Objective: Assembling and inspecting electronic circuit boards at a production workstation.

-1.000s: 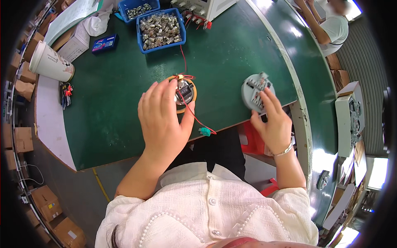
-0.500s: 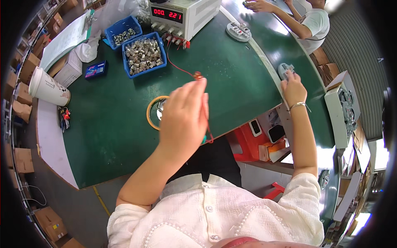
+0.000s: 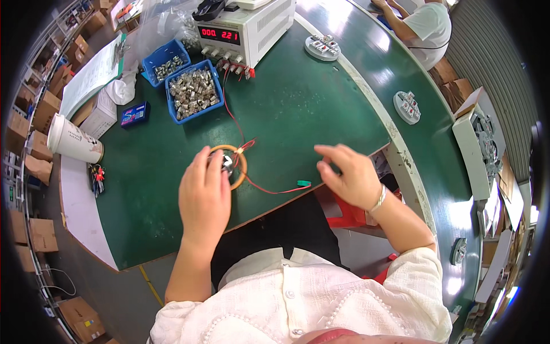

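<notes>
My left hand (image 3: 204, 189) reaches over the left side of an orange-yellow ring (image 3: 245, 172) on the green table, its fingers stretched out. Beside its fingertips, inside the ring, shows a small black and silver part (image 3: 228, 163). Whether the fingers touch it is hard to see. Thin red wires (image 3: 250, 145) lie across the ring's upper right edge, and one runs to a small green piece (image 3: 303, 183) near the table edge. My right hand (image 3: 355, 179) hangs above that edge, thumb and forefinger apart, holding nothing. Farther right rests a round grey fixture (image 3: 407, 107) with small parts on it.
At the back stands a white power supply (image 3: 246, 34) with red digits. Left of it are blue bins (image 3: 196, 117) of small metal parts, a blue box (image 3: 134, 114) and a paper cup (image 3: 74, 140). Another round fixture (image 3: 322, 48) lies at the back. A co-worker (image 3: 427, 31) sits across.
My right hand has let go of the grey fixture and come back left toward me. My left hand has moved left and down to the ring; the red wire ends near it now lie at the ring.
</notes>
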### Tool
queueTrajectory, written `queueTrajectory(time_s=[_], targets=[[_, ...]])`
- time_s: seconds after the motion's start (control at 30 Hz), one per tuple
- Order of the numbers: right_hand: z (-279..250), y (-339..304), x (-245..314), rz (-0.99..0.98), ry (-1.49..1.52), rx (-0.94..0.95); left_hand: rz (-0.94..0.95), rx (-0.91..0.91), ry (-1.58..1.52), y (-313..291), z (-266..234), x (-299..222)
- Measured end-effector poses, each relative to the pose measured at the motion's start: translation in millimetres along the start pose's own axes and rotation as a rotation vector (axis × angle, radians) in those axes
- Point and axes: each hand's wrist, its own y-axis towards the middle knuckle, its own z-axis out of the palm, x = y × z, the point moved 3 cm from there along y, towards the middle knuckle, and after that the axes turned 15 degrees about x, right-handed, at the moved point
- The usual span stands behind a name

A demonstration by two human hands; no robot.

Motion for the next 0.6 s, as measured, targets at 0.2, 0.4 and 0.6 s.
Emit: queueTrajectory(time_s=[0.2, 0.4, 0.6], targets=[[-27.3, 95.6, -63.8, 0.024, -0.102, -0.228, -0.051, 0.022, -0.118, -10.9, -7.1, 25.3], [-37.2, 203.3, -121.6, 0.233, -0.406, -0.27, 0.342, -0.096, -0.207, -20.7, 8.8, -45.3], [-45.4, 190.9, -133.0, 0.233, -0.331, -0.113, 0.412, 0.18, -0.215, -21.0, 42.0, -48.8]])
